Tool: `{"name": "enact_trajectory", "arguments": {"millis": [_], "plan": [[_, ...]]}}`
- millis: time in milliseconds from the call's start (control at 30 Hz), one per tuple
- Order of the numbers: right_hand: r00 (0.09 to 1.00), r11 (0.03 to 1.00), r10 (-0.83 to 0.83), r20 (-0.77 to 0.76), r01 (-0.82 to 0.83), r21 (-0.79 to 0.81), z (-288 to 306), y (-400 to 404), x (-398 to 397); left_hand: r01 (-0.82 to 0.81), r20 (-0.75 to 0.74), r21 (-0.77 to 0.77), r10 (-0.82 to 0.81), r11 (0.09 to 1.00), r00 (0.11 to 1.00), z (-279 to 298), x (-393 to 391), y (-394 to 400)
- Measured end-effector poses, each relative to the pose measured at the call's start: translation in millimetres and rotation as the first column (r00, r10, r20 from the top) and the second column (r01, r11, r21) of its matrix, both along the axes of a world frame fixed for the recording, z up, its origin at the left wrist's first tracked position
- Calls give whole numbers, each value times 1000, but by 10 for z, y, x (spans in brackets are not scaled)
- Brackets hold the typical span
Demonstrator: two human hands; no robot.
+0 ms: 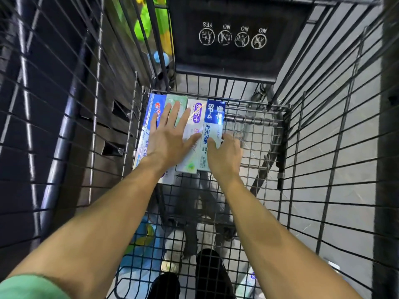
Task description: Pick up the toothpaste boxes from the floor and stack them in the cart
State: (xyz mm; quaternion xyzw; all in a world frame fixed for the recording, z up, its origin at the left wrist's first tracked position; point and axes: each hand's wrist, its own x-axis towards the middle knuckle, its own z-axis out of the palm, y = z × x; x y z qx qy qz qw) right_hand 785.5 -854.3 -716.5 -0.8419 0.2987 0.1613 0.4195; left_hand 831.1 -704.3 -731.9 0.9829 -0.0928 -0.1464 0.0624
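Note:
Several toothpaste boxes lie side by side on the wire floor of the black cart, pushed to its far left corner: a blue and white box, a green box, a white and purple box and a blue SP-4 box. My left hand lies flat with spread fingers on the left boxes. My right hand holds the near part of the SP-4 box, thumb on its top and fingers curled at its right edge.
The cart's wire walls rise on both sides, and a black fold-down flap with printed symbols stands at the far end. Through the mesh I see grey floor tiles, my dark shoes and a blue and yellow packet below.

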Motion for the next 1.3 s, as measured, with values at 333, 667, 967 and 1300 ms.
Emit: {"name": "enact_trajectory", "arguments": {"millis": [333,667,967,1300], "plan": [[898,853,404,-177,-439,-281,598,-305,-247,128,-56,97,-123,987,991,794,-19,66],[874,660,470,-121,-439,-610,3108,-819,-861,439,101,59,-443,897,891,2857,-509,-218],[995,638,-44,-94,-44,-769,4486,-1505,-3349,842,293,-39,-799,538,524,4024,-1676,-1256],[799,507,-597,-70,308,-805,4721,-1165,-6669,998,294,58,-954,-37,-52,4427,-3757,-2324]]}}
